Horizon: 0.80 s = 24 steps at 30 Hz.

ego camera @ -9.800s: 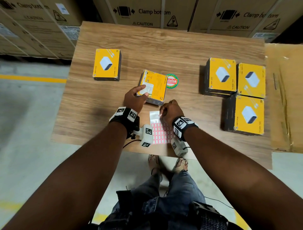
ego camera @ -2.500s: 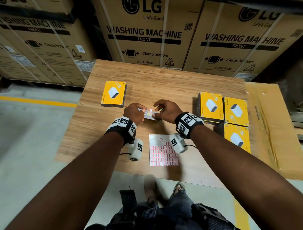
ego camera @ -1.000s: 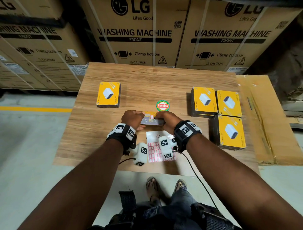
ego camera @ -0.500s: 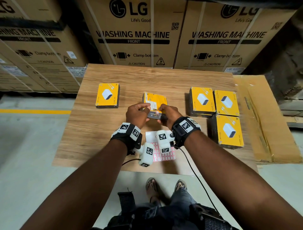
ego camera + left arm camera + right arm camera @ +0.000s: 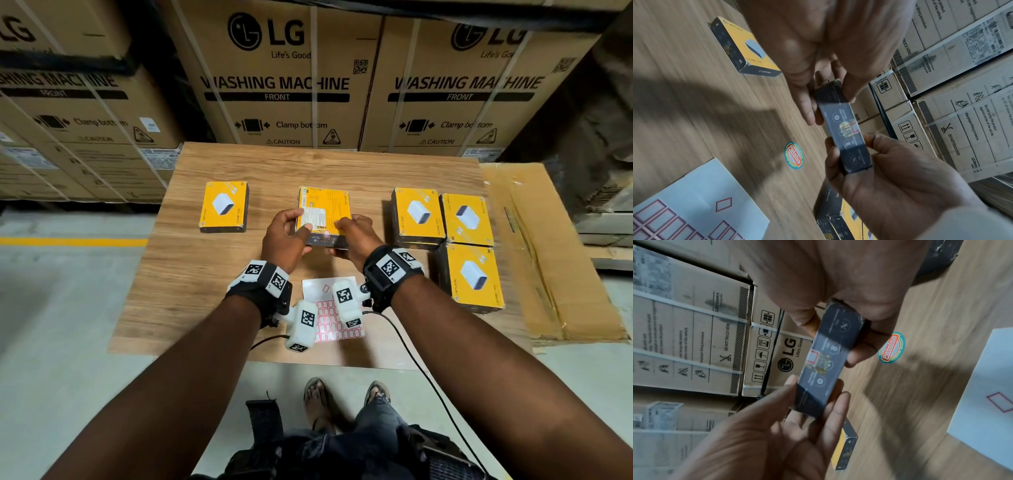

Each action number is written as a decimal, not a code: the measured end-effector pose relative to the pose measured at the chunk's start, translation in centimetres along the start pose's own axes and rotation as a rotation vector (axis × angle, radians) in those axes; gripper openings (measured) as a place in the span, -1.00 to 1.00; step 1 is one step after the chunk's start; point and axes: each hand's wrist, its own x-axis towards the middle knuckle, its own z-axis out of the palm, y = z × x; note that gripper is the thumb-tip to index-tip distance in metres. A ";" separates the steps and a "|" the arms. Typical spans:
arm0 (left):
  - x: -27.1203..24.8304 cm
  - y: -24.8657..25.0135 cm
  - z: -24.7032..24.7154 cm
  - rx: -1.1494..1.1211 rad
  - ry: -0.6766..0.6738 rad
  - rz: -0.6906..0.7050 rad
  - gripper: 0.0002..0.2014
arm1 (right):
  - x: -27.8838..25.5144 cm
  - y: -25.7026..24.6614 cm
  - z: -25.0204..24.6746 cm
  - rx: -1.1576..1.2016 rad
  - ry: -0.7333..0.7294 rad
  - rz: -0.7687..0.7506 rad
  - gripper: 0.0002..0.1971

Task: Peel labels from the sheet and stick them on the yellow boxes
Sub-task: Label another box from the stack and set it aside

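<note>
Left hand grips the near-left corner of the held yellow box, thumb on the printed back face, fingers underneath; right hand pinches the near-right corner the same way. Box is lifted off the counter, tilted so the dark near edge faces the person. Likely reason: checking the small red-bordered label that sits on that dark side strip, roughly mid-length, between the two thumbs. Both wrist views show the label flat on the strip; they are motion-blurred, so whether its edges are fully pressed down cannot be told.

Label sheet lies at the near edge of the counter, under the wrist cameras, partly covered by them; one loose label sits on its blank upper part.

Lone box lies flat far left, well apart. Three boxes cluster at right, touching each other, near the counter's right side. Round sticker is on the counter below the held box.

Room: bare counter between the lone box and the hands, and in the far middle, so either would take the held box. Right cluster is close to the right wrist, so swinging right risks a bump. Sheet sits close to the near edge and could slide off.
</note>
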 end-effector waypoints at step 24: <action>0.6 0.8 -0.1 0.060 -0.145 -0.123 -0.65 | -1.3 -0.5 -0.6 -0.237 -0.091 -0.284 -0.44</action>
